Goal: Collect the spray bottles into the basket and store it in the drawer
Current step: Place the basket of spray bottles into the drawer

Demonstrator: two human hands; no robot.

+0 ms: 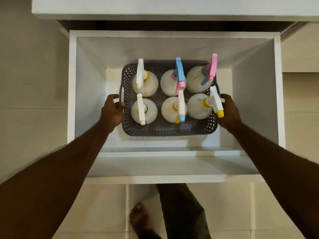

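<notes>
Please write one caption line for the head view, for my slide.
Both hands, left hand and right hand, hold a grey basket of six spray bottles inside the open white drawer.

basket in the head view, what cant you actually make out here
- Whether the basket rests on the drawer floor or hangs just above it: the top-down angle hides its base.
- Left hand fingertips: curled around the basket's handle.
- Right hand grip: the yellow-tipped sprayer and the basket rim cover it.
- Liquid level in the six spray bottles: bodies are opaque from above.
</notes>
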